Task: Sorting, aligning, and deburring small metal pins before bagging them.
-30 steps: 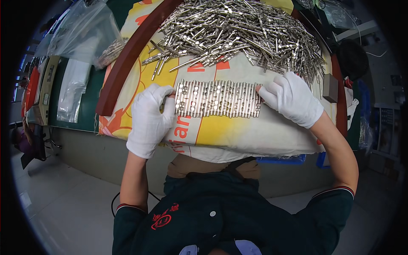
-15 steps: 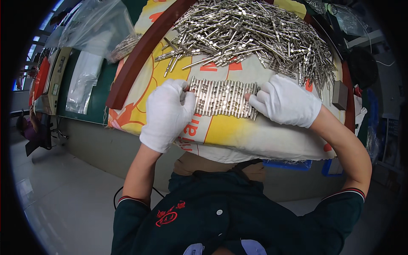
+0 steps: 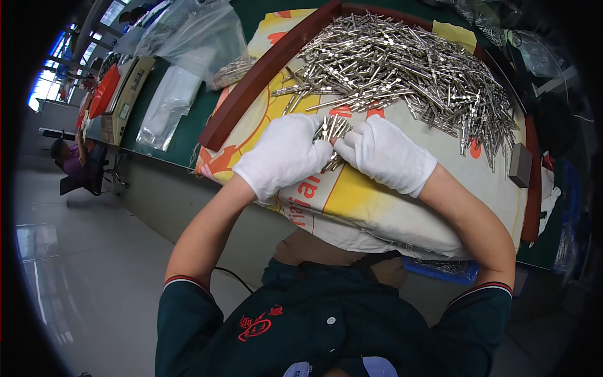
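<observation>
Between my two white-gloved hands is a bunch of slim silvery metal rods (image 3: 334, 128), squeezed into a tight bundle above the printed cloth. My left hand (image 3: 286, 152) is closed round the bundle's left side. From the right, my right hand (image 3: 384, 151) grips it with curled fingers. The gloves hide most of the bundle; rod ends fan out above and below the fingers. Beyond my hands lies a large heap of similar metal rods (image 3: 402, 69), jumbled on the cloth (image 3: 370, 195).
Dark red wooden rails (image 3: 251, 85) border the cloth at left and right. A grey block (image 3: 520, 165) stands by the right rail. Clear plastic bags (image 3: 166, 119) lie on the green table at left. Under the table edge is a blue tray (image 3: 443, 269). A person (image 3: 78, 157) sits far left.
My hands have come together, and the flat row of rods between them is now gathered into a narrow bundle. The whole view has shifted slightly.
</observation>
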A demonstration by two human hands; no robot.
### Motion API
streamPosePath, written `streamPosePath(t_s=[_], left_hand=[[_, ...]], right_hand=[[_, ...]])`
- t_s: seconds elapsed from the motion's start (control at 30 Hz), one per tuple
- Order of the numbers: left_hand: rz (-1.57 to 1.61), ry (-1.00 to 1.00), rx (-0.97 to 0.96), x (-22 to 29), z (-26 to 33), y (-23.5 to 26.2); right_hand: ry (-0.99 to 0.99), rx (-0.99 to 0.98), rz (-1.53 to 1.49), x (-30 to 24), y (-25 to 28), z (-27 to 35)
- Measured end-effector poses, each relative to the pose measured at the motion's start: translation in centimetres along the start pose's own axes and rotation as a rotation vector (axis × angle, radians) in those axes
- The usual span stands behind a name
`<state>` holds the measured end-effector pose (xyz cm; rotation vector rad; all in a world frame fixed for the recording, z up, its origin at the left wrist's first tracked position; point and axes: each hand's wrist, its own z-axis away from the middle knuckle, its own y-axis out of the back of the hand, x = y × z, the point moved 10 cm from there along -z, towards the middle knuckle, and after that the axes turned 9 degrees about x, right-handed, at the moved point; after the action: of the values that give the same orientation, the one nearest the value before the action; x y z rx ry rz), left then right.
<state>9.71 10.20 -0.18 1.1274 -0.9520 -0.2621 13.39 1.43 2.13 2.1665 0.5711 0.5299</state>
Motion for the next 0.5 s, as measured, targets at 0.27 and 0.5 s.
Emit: streamPosePath(t_s=[0.27, 0.5], left_hand=[[-0.429, -0.202, 0.061, 3.8, -0.3, -1.3], [-0.533, -0.118, 0.064, 3.1, -0.9, -2.1]], right_hand=[[-0.279, 0.188, -0.418, 2.8, -0.6, 1.0], [-0.68, 0.331, -0.691, 5.8, -0.5, 3.6]])
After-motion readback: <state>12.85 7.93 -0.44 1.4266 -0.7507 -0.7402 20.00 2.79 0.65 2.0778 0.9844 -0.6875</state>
